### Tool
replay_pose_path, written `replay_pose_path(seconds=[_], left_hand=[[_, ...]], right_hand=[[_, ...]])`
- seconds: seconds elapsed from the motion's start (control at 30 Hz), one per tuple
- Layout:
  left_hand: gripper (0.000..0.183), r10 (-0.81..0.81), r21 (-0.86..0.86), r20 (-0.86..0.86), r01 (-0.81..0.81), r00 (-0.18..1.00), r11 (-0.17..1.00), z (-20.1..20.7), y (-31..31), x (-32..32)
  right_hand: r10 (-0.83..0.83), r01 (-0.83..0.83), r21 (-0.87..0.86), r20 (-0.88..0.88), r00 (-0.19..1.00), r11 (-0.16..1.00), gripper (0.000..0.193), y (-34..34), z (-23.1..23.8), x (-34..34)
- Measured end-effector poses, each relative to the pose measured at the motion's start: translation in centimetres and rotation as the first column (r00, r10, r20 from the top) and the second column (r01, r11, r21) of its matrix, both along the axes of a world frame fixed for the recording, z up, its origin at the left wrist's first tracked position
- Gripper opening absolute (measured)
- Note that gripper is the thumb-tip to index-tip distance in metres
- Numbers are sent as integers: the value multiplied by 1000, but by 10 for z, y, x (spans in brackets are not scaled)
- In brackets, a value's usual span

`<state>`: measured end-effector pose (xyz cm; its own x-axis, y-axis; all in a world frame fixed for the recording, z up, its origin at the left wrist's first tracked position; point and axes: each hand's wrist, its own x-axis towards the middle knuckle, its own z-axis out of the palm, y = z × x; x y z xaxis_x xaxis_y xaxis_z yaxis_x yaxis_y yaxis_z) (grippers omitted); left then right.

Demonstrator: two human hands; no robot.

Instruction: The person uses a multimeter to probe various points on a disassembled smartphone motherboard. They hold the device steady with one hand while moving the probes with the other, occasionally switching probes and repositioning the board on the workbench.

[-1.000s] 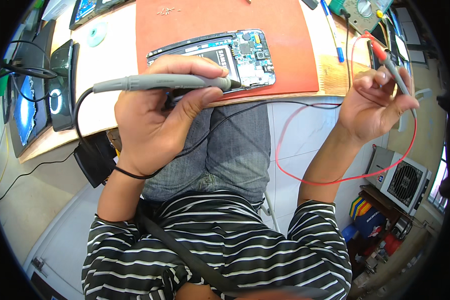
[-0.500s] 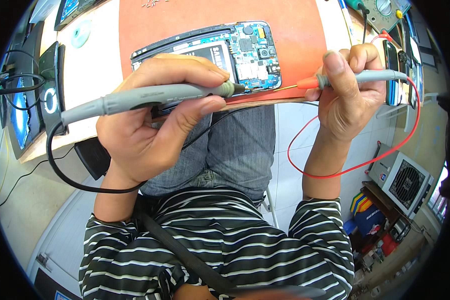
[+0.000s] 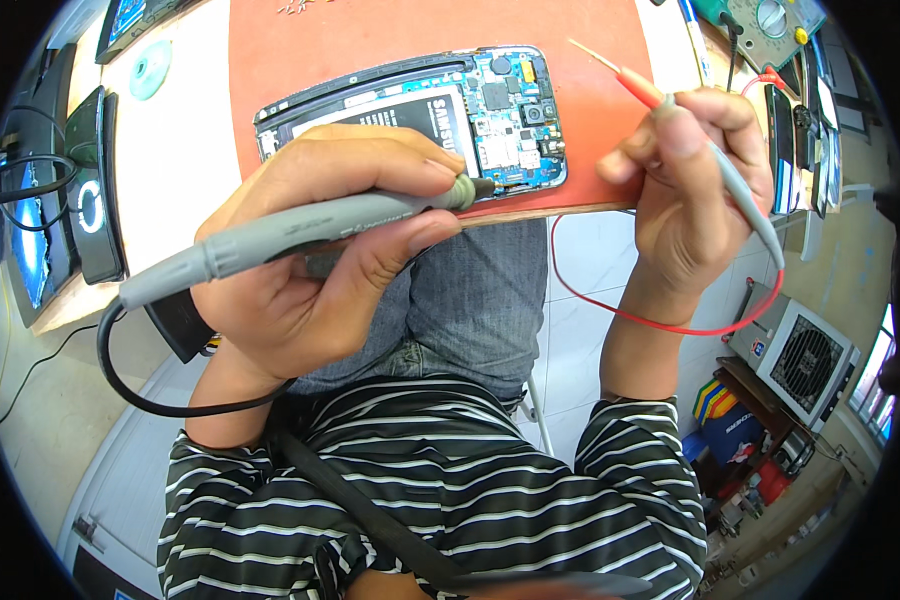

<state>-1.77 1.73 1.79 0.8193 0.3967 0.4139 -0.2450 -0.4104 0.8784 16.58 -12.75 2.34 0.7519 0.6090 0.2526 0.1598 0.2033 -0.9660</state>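
An opened smartphone [image 3: 505, 95] lies on the orange mat [image 3: 390, 30] near the table's front edge, its blue circuit board and black battery [image 3: 435, 115] exposed. My left hand [image 3: 290, 270] is closed round a grey multimeter probe [image 3: 270, 240] with a black cable. That probe's dark tip rests at the lower edge of the circuit board. My right hand [image 3: 695, 190] pinches the red-tipped multimeter probe [image 3: 642, 88], whose bare metal needle points up and left, above the mat and apart from the phone. My left fingers hide part of the battery and the phone's lower left.
A green multimeter [image 3: 770, 18] sits at the far right, with several phones [image 3: 785, 140] stacked before it. At left are a pale green disc [image 3: 150, 70], a dark device with a lit ring [image 3: 92, 205] and black cables. A boxy fan unit [image 3: 810, 355] stands right.
My right hand's probe has swung from pointing left at the board's lower right corner to pointing up and away from it. My left hand and its probe have stayed nearly in place.
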Motion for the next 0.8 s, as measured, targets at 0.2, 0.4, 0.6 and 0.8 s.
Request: replay_pose_path(seconds=[0.2,0.4,0.6,0.8], left_hand=[[23,65,-77,65,-60,996,995,-3,1,-3],[22,71,-10,33,-71,997,997,-1,1,-5],[22,97,-38,60,-95,993,995,-1,6,1],[23,151,-36,34,-150,988,988,-2,4,7]], right_hand=[[37,-23,154,-90,995,988,22,-1,-4,0],[29,-26,-26,128,991,999,29,2,-5,-4],[38,-34,-32,123,992,999,27,3,-5,-5],[33,-28,-31,154,987,999,26,2,-8,-6]])
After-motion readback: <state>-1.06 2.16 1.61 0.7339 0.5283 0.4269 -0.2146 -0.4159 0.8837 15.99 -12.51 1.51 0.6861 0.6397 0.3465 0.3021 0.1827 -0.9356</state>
